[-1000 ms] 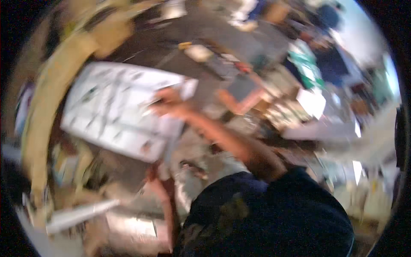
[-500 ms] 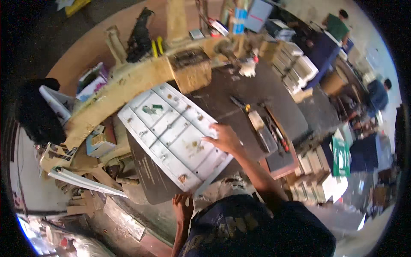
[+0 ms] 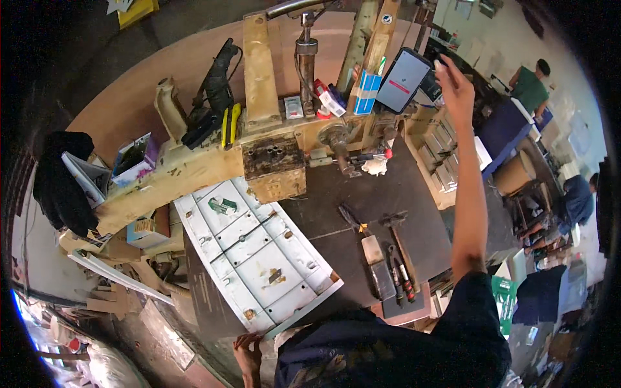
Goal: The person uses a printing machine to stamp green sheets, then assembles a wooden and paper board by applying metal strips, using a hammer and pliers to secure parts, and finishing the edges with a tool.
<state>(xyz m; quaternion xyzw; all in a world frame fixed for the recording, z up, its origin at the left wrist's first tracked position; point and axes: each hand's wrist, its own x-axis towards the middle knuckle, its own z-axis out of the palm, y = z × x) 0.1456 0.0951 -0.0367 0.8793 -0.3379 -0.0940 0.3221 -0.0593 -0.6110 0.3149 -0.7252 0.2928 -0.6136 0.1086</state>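
Note:
A white ribbed panel (image 3: 255, 249), with several holes and a green label, lies on the dark worktable. At its near corner my left hand (image 3: 248, 352) has bent fingers gripping the edge, partly out of sight against the table. My right hand (image 3: 457, 90) is raised at the far right, fingers apart and holding nothing. Just left of it stands a tablet or phone (image 3: 403, 81) with a lit screen, leaning on the machine frame. Whether the fingertips touch it I cannot tell.
Right of the panel lie a hammer (image 3: 401, 242), a block-shaped bar (image 3: 377, 265) and screwdrivers (image 3: 404, 281). A yellow machine beam (image 3: 194, 165) with a metal block (image 3: 275, 165) crosses behind the panel. Cartons (image 3: 440, 155) stand farther right. Two people work in the background.
My right hand has left the panel and risen far to the right beside the lit screen. My left hand stays at the panel's near corner. The view has shifted.

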